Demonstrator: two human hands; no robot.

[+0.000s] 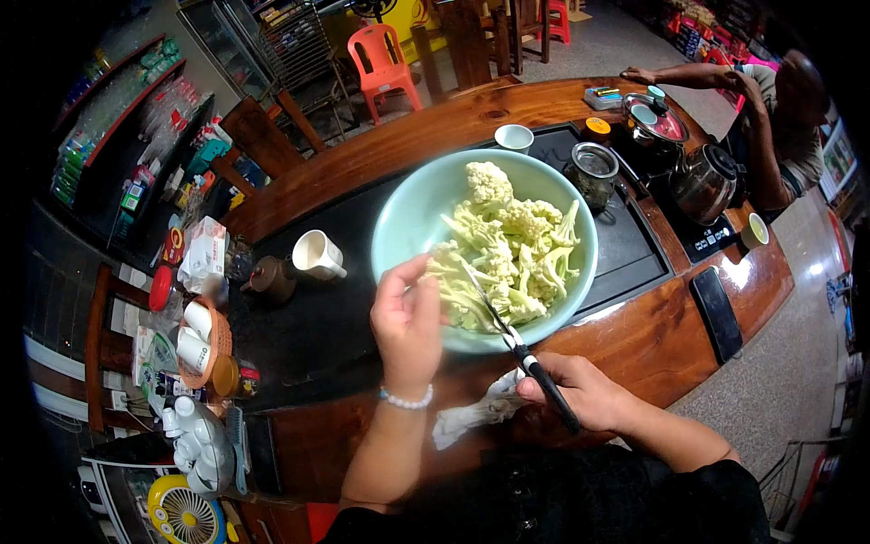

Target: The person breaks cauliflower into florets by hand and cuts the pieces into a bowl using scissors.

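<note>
A wooden counter (634, 352) is stretched across the frame, with shelves (127, 136) of packed goods set beyond it in the upper left. At the upper right a seated person (793, 168) can be seen, one arm stretched along the counter's far end. An orange chair (381, 65) is placed at the top, left of centre. Let into the counter is a dark tray (313, 363), and on this, in the centre of the frame, a pale green bowl (391, 222) is set.

The cauliflower (530, 236), cut into florets, is contained in the bowl — heaped mostly to its right, with bare wall left showing on the left. A yellow fan (188, 515) is seen at the lower left, and a glass kettle (702, 184) at the right.

Of the hands, the left (405, 317) is held over the bowl's near left rim, fingers curled beside the florets; whether a piece is pinched cannot be told because of blur. By the right hand (575, 390), below the bowl, scissors (548, 390) are gripped by the handle, the blades directed up and left among the florets.

Near the right edge a phone (716, 313) is laid flat — a white mug (317, 254) is stood left of the bowl, and a small cup (514, 138) just behind it.
</note>
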